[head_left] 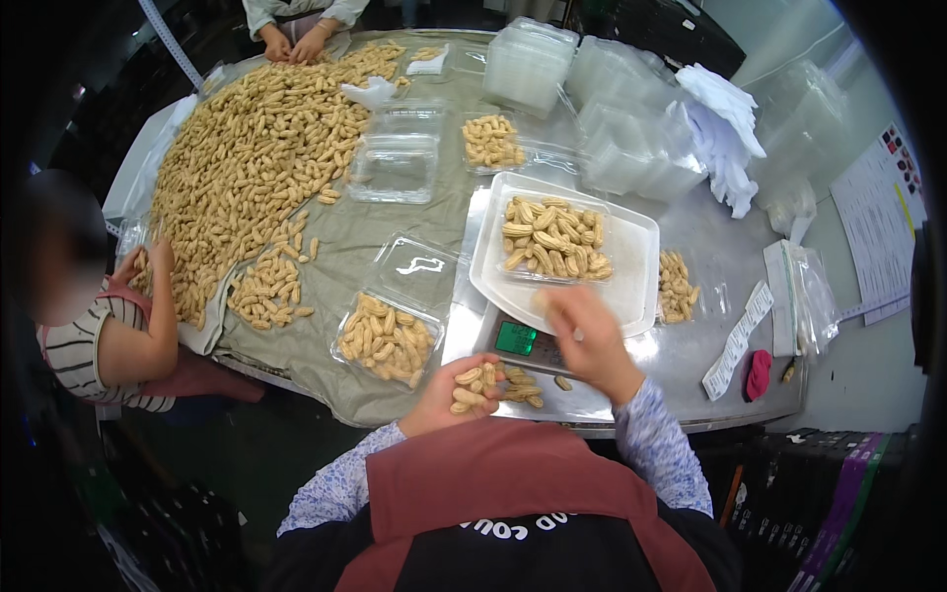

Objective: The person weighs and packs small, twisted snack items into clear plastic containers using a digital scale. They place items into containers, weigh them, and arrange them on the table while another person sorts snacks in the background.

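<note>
My left hand (459,392) is cupped palm up near the table's front edge and holds several unshelled peanuts. A blurred peanut appears to be between the fingertips of my right hand (592,337), over the front rim of a white plastic tray (636,296). The tray rests on a digital scale (544,348) with a lit green display. On the tray lies a clear plastic clamshell box filled with peanuts (555,240). A small heap of peanuts (521,388) lies in front of the scale, with a single peanut (563,383) beside it.
Open peanut-filled boxes stand at left (386,340), right (675,288) and behind (492,142). A large peanut pile (259,133) covers the cloth at left, where two co-workers' hands are. Stacked empty boxes (529,66), a label strip (736,340) and a red cloth item (758,375) lie around.
</note>
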A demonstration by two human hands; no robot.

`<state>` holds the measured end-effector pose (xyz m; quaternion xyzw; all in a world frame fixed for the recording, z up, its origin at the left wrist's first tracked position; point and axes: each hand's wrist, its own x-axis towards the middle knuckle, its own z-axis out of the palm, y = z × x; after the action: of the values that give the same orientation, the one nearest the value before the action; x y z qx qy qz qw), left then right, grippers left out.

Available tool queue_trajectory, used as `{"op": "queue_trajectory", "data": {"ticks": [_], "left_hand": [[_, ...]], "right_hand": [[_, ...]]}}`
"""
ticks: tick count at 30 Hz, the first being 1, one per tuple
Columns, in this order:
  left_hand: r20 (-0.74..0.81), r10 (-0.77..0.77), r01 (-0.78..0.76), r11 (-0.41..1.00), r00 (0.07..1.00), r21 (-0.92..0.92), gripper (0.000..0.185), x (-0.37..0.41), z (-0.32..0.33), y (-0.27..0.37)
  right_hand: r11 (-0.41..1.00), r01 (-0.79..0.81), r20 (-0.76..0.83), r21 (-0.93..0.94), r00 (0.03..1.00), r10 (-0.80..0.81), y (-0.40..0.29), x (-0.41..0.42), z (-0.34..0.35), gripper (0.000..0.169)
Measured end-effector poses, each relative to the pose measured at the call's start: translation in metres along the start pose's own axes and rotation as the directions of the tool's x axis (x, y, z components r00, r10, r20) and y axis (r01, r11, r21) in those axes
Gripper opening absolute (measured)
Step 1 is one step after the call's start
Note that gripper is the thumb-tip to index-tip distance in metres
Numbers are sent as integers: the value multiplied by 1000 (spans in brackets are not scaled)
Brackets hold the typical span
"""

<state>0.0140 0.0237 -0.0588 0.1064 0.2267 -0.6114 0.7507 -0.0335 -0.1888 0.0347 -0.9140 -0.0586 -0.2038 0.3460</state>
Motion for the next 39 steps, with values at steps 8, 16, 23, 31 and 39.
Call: {"op": "queue_trajectory", "data": {"ticks": [8, 16, 23, 31, 39], "left_hand": [[-52, 10, -10, 1000, 999, 15, 17, 11, -11, -2], [35, -41, 41, 999, 999, 7, 20, 6, -20, -10], [1, -91, 91, 993, 996, 69, 25, 0, -13, -16], [-33, -51, 56, 988, 998, 146, 23, -8, -6, -7], [6, 210, -207, 960, 978, 187, 15, -9, 33, 52]], "right_hand": [[963, -53, 207, 264, 978, -4, -30, -79, 28, 26], [964, -11, 190, 266, 981, -42, -38, -82, 40, 21], [975, 177, 170, 133, 965, -198, -42, -72, 45, 24], [993, 3, -299, -118, 953, -38, 13, -30, -2, 19], [844, -398, -425, 359, 736, 527, 110, 22, -47, 15]]}}
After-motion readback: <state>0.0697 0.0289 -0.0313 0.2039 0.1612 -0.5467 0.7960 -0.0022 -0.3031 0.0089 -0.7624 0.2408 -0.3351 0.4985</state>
